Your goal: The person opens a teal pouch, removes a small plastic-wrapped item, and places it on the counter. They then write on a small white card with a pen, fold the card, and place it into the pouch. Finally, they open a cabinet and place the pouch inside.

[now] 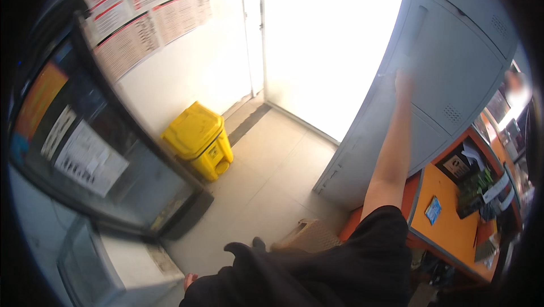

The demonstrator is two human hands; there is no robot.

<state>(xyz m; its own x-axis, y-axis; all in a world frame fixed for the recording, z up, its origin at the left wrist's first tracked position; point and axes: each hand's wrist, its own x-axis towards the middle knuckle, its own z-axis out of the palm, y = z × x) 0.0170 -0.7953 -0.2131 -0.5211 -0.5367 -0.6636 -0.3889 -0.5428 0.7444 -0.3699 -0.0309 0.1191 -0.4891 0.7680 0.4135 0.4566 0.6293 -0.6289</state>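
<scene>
My right arm stretches forward to a grey metal locker cabinet [450, 65]. At its end my right hand [404, 79] is at the cabinet's front edge, near a small bright metal part; blur hides the fingers, so its grip cannot be made out. Low in the view, beside my black shirt, a small part of my left hand [190, 280] shows near a white low unit [131, 260]; its fingers are mostly hidden. Perforated vents and a recessed strip mark the locker doors.
A yellow pedal bin [197, 137] stands by the wall under posted sheets [127, 22]. A glass-fronted cooler [102, 137] is at left, a bright doorway [327, 43] ahead. An orange desk [446, 222] with a blue packet [433, 210] and a woven-pattern plastic stool [312, 237] are at right.
</scene>
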